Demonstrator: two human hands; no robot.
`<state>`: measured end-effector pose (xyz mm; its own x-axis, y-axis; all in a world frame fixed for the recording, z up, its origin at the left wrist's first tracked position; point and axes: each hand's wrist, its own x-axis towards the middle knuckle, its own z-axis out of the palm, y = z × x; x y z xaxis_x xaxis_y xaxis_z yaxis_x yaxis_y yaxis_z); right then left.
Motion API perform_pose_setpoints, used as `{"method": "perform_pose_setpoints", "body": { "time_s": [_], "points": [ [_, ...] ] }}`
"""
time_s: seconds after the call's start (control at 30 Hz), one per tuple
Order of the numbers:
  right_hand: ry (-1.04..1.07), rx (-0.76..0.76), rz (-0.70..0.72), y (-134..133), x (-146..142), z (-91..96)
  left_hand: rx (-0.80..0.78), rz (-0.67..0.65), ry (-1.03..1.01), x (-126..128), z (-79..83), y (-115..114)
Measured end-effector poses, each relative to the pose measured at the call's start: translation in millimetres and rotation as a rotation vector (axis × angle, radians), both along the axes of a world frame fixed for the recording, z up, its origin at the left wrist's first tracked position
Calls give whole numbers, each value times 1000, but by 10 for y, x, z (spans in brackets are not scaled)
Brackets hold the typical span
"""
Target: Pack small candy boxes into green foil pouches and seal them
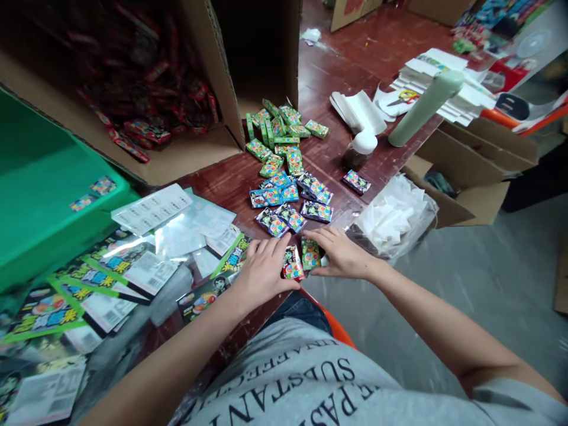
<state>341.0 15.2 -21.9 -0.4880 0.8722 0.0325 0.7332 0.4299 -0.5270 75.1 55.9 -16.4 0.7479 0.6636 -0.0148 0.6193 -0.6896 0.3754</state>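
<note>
Near the table's front edge, my left hand [265, 267] has its fingers and thumb around the left side of a small red candy box [293, 262]. Just beside it, my right hand [339, 253] grips a small green candy box [310, 253] between thumb and fingers. The two boxes lie side by side, printed faces up. Dark purple candy boxes [316, 211] and blue candy boxes [266, 197] lie beyond my hands. Farther back is a loose heap of green candy boxes [277, 127]. One purple box [356, 181] sits apart to the right.
A large carton [177, 168] holding many red packets stands at the back left, near a green bin [26, 236]. Printed pouches [102, 269] cover the left side. To the right are a white-capped jar [361, 148], a pale green bottle [426, 109] and a plastic bag of white packets [393, 213].
</note>
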Motion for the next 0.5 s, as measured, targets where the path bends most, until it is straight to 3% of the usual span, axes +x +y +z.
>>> {"method": "perform_pose_setpoints", "body": {
  "time_s": [0.13, 0.27, 0.4, 0.5],
  "points": [
    [22, -6, 101, 30, -81, -70, 7, -13, -14, 24, -41, 21],
    [18, 7, 163, 83, -153, -154, 5, 9, -25, -36, 66, -6],
    [45, 24, 142, 105, -223, -227, 62, 105, 16, -436, 247, -110],
    [60, 15, 150, 120, -274, -231, 54, 214, 133, -796, 277, -217]
  ]
}}
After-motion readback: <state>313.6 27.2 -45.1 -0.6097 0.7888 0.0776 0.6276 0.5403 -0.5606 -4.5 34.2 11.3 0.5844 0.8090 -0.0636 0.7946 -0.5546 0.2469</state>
